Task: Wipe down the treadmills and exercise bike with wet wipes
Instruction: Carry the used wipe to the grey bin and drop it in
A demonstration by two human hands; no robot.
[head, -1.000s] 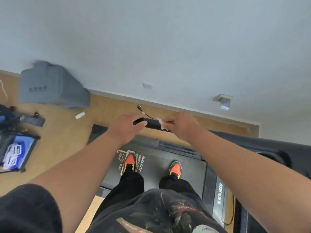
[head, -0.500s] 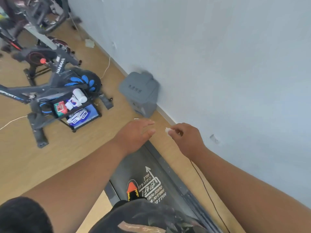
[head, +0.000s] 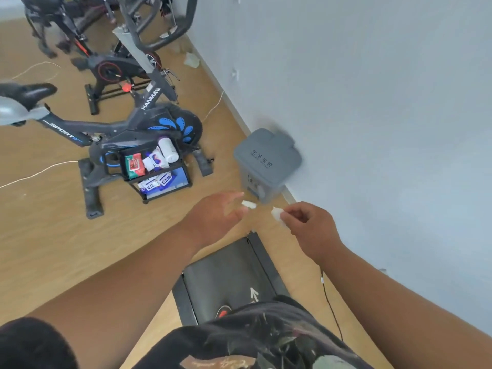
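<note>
On the treadmill belt (head: 234, 272), near its front end, the person stands w/ both arms out over the wood floor (head: 53, 235) — and the view has swung hard: a sec ago both hands were up on the black handlebar, wiping; now that bar is out of frame and the gaze is down-left toward the grey bin (head: 266, 161) against the wall. Right hand (head: 311, 227) pinches a small crumpled white wet wipe (head: 277, 214) between thumb and fingertips, grip clenched on it, wipe hanging just short of the bin. Left hand (head: 215, 217) is released, fingers spread and blurred, holding nothing that I can make out; a small white bit (head: 249, 205) sits at its fingertips, can't tell if it's touching them or lying on the floor beyond. My read: handlebar pass is done, used wipe is headed for the bin, fresh one needed next. Supply looks close — black wire rack (head: 186, 179) by the exercise bike (head: 127, 123) holds a red-green soft pack, white-blue packs and a white cylindrical bottle. Materials: belt is matte black rubbery sheet w/ a white arrow print; bin is smooth hard plastic, boxy w/ a lidded top; bike frame is dark painted metal w/ blue petal decals on the flywheel cover; wipe is limp, damp-looking, wadded small.
</note>
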